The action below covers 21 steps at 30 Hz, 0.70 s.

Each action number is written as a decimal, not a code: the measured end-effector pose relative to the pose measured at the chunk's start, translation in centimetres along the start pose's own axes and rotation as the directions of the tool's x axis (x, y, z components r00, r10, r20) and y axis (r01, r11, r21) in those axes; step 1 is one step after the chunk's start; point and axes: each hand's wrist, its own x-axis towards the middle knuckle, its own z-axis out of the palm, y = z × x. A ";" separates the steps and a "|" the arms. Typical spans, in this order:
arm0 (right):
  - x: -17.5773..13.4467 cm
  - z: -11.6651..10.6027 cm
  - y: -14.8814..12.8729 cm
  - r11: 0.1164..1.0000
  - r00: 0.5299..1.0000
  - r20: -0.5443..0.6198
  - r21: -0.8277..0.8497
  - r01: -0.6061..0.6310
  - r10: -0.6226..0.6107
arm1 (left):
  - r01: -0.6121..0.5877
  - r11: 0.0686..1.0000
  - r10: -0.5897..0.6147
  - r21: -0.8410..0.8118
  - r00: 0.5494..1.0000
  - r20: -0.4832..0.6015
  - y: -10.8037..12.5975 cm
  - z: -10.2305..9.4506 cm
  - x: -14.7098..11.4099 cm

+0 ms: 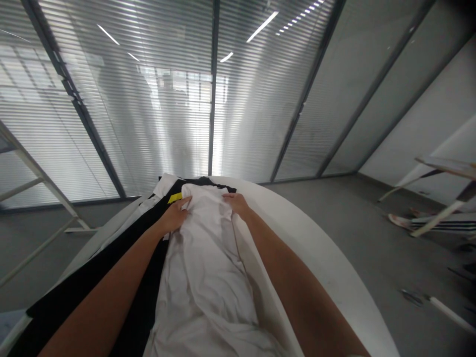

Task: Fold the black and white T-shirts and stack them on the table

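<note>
A wrinkled white garment (208, 248) stretches lengthwise toward me over the table; I cannot tell its exact kind. Its far left corner is gripped by my left hand (176, 214), thumb on top of the cloth. On the far right edge, my right hand (236, 202) pinches the same garment between closed fingers. Black cloth (107, 253) lies beneath and to the left, passing under my left forearm. A small yellow patch (174, 198) shows just beyond my left hand. Another white cloth piece (165, 183) rests at the far left of the pile.
The pile lies on a round white table (297, 223). Glass partitions with blinds (167, 124) stand behind it. A metal-framed rack (44, 173) is at left. On the right are a wooden-legged table (442, 166), striped cloth (442, 224) and items on the grey floor (357, 218).
</note>
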 end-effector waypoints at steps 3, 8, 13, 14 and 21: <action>0.2 -0.5 -0.2 1.000 0.999 -0.045 0.026 0.014 -0.013 | 0.015 0.996 -0.018 -0.088 1.000 -0.026 0.5 -0.1 -0.2; -0.2 -2.8 -0.7 0.977 0.971 -0.147 0.074 0.200 -0.188 | 0.001 0.987 -0.005 -0.159 1.000 -0.026 1.4 -0.1 -0.6; 0.1 -5.1 -0.9 0.955 0.933 -0.235 0.053 0.293 -0.273 | -0.038 0.993 0.034 -0.109 0.999 -0.032 2.1 1.4 1.3; 0.2 -5.3 -0.8 0.967 0.945 -0.224 0.030 0.251 -0.239 | -0.061 0.997 0.059 -0.037 0.997 -0.041 2.3 2.0 1.8; -1.4 -4.6 0.3 0.979 0.996 -0.086 -0.206 -0.008 -0.010 | -0.084 0.970 0.113 0.230 0.986 -0.118 2.6 5.0 2.5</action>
